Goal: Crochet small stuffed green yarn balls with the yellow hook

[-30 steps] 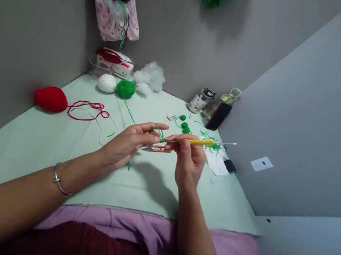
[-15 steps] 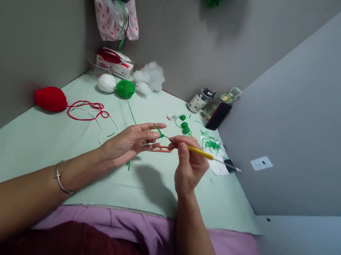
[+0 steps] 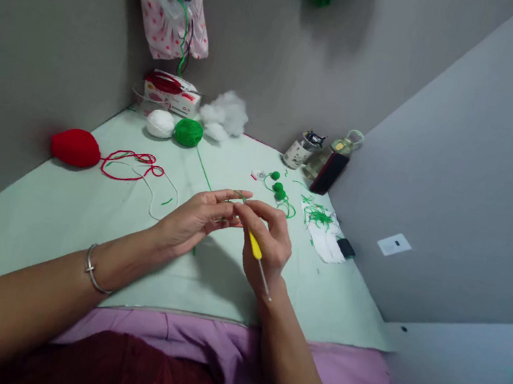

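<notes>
Green yarn [image 3: 204, 166] runs from a green yarn ball [image 3: 188, 133] to the fingers of my left hand [image 3: 199, 218], which pinch it with the index finger stretched out. My right hand [image 3: 271, 237] is closed on a crochet hook [image 3: 254, 244] with a yellow grip; its rear metal end points down towards my right wrist. Both hands meet at the fingertips above the table. The hook's front tip and the small green piece of work are mostly hidden by the fingers.
On the table [image 3: 78, 246] are a red yarn ball [image 3: 76, 148], a white yarn ball [image 3: 160, 124], white stuffing [image 3: 225, 115], small green balls [image 3: 279, 191] and green yarn scraps [image 3: 318, 215]. A pen cup [image 3: 297, 153] and a phone [image 3: 330, 173] stand at the back right.
My right hand has moved left against my left fingertips and turned, so the hook's rear end swung from pointing right to pointing down. The green work is now more covered.
</notes>
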`<state>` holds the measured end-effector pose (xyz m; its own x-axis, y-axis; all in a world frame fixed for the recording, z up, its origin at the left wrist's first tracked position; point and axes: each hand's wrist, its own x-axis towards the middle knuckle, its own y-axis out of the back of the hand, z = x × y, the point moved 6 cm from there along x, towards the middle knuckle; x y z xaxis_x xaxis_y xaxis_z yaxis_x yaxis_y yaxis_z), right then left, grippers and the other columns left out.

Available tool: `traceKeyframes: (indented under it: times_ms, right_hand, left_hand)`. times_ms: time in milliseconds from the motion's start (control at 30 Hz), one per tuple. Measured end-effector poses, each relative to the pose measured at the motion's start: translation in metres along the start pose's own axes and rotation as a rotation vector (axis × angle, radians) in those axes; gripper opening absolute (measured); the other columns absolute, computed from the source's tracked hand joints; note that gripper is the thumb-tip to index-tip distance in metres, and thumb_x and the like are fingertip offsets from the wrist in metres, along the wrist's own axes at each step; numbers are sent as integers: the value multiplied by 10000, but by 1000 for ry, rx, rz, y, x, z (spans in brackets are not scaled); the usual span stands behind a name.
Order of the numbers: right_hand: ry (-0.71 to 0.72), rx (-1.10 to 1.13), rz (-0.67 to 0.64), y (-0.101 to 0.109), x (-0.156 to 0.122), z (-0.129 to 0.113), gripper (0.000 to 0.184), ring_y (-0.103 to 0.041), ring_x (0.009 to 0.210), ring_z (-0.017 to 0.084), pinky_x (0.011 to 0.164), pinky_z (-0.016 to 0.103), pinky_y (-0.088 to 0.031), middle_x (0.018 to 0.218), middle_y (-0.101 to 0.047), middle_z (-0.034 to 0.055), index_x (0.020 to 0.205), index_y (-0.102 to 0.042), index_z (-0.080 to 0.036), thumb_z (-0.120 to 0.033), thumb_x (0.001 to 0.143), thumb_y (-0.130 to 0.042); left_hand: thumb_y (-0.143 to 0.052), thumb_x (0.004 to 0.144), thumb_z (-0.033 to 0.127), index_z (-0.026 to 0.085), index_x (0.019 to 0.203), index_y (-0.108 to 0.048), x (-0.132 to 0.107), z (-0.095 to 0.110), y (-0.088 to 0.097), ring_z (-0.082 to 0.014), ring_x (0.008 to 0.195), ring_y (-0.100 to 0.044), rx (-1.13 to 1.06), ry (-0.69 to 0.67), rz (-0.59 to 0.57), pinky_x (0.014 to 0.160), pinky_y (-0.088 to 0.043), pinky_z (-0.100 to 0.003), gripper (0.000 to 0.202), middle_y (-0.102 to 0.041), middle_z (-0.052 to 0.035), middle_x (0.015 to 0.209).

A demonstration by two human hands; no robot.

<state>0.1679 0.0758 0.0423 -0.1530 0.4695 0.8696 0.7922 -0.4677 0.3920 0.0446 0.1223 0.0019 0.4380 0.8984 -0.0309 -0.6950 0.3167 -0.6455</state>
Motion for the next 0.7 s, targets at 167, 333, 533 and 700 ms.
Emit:
traceKeyframes:
  times_ms: [167,333,533,700]
  right_hand:
    - [-270,322,90,9,5,17,167,-702,828,168,751,347,-603,943,-743,37,1031,-766,-260,-200,984,-617]
    - [-545,652,155,8,4,36,131,-653,701,130,669,294,-563,867,-723,19,908,-778,-239,-294,957,-670]
    - [-548,663,35,-3,3,35,117,-671,758,142,701,299,-569,931,-749,25,964,-793,-256,-327,937,-704]
    - [-594,703,42,-3,2,39,154,-685,752,142,711,304,-592,935,-762,36,956,-750,-231,-352,970,-656]
  left_hand:
    - [-760,810,105,117,1102,-791,-1,5,1,-108,725,-572,-95,44,20,995,-542,-385,294,-618,12,769]
    - [-774,794,103,121,1056,-809,0,8,3,-90,684,-541,-72,27,31,990,-549,-359,265,-602,24,725]
    - [-837,782,197,162,1169,-759,3,5,1,-151,827,-667,87,-37,-33,939,-503,-352,397,-733,-8,851]
    - [-865,756,238,178,1136,-773,3,7,6,-134,752,-621,151,-59,17,795,-453,-296,396,-702,13,792]
